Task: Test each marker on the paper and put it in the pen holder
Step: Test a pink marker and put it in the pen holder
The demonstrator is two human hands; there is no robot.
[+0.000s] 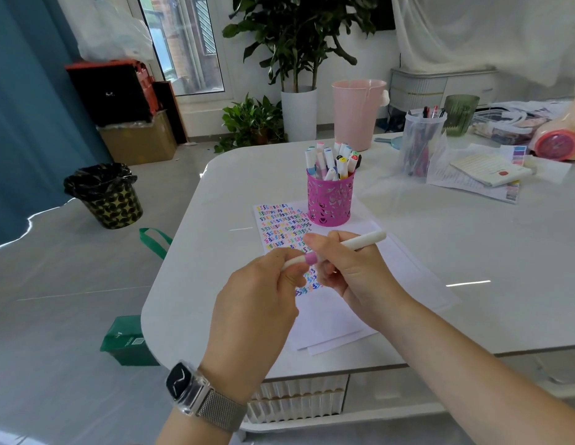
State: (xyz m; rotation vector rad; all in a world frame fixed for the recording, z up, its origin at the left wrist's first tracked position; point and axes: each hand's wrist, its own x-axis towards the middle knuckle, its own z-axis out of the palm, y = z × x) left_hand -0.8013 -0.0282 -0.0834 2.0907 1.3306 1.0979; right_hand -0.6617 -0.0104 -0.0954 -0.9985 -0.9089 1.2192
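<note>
A white table fills the right half of the view, with a plant and a pink bucket beyond its far edge and a bin with a black liner on the floor to the left. Far right on the table sit a clear tub of pens, a green cup and loose booklets. The paper lies near the table's front edge, its upper left covered in coloured squiggles; the pink holder, packed with markers, stands on its far end. Both hands meet above the paper and hide part of the squiggles. They hold 1 white marker with a pink band, its long axis running from lower left up to the right. The left hand pinches the lower-left end; the right hand grips the barrel.
</note>
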